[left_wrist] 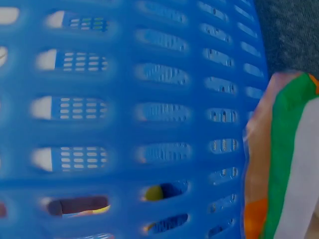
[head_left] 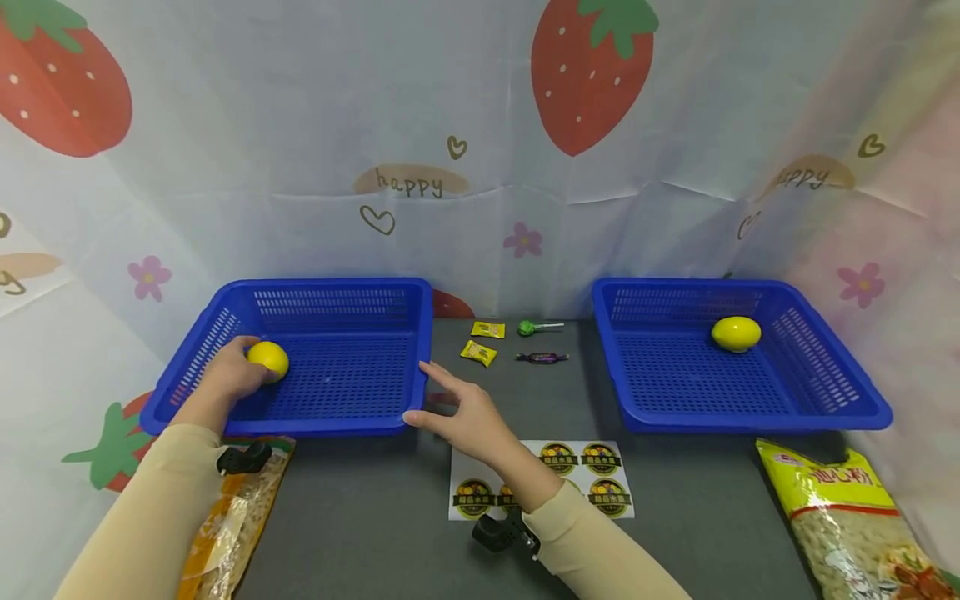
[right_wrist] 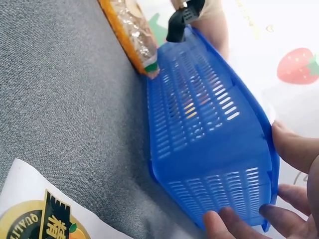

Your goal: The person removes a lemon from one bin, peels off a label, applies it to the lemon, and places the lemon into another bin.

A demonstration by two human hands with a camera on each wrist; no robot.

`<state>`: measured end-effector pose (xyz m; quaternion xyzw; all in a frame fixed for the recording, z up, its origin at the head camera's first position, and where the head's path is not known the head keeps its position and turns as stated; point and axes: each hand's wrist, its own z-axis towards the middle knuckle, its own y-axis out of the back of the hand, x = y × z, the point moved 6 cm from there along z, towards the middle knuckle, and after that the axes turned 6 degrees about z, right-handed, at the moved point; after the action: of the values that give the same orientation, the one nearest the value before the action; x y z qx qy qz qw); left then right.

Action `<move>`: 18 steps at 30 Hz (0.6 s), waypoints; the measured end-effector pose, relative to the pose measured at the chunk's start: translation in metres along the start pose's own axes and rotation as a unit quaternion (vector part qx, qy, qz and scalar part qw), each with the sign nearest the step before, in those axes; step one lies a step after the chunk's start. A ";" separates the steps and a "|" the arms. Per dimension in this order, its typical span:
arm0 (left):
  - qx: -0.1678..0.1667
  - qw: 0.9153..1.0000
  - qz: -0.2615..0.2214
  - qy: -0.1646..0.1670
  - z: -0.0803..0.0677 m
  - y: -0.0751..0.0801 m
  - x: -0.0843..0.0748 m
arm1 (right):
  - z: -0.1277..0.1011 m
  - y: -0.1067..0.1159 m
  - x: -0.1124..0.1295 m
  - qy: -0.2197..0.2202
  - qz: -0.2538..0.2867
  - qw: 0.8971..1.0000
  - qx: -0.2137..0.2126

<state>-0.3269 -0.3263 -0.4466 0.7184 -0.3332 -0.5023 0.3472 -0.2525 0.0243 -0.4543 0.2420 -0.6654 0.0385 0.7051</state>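
So the left hand (head_left: 228, 377) was down inside the left blue basket (head_left: 341, 292), fingers wrapped around a yellow lemon (head_left: 268, 358) near the basket's left wall. Couldn't tell if the lemon was sitting on the mesh floor or lifted a touch. The left wrist view was just blurry basket wall (left_wrist: 124, 124), with a bit of yellow showing through one slot.

The right hand (head_left: 465, 417) was at that same basket's front right corner, fingers mostly straight and spread, thumb on the rim. It held nothing and looked like it was only bracing the corner. In the right wrist view the fingertips (right_wrist: 286, 221) sat right against the corner of the wall (right_wrist: 209, 149).

Right of that basket: two yellow candies (head_left: 483, 342), a green lollipop (head_left: 534, 327) and a purple wrapped sweet (head_left: 542, 357) on the grey table (head_left: 360, 517). Further right sat a second blue basket (head_left: 832, 412) with another lemon (head_left: 736, 333) in it. In front of the left basket there was a sticker sheet (head_left: 600, 467) and a snack bag (head_left: 232, 517), with a bigger bag (head_left: 847, 517) far right.

What I'd worry about: the lemon's smooth and round, so a loose grip could let it roll off across the mesh. The basket's also light, so if the bracing hand slipped off the corner it might skid into the candies.
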 end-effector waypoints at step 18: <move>0.077 0.993 -0.085 -0.032 0.005 -0.012 0.000 | -0.001 0.000 0.000 -0.006 -0.006 1.000 -0.002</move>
<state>-0.3297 -0.3209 -0.4575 0.7523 -0.3199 -0.5254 0.2359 -0.2511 0.0244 -0.4539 0.2452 -0.6682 0.0318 0.7017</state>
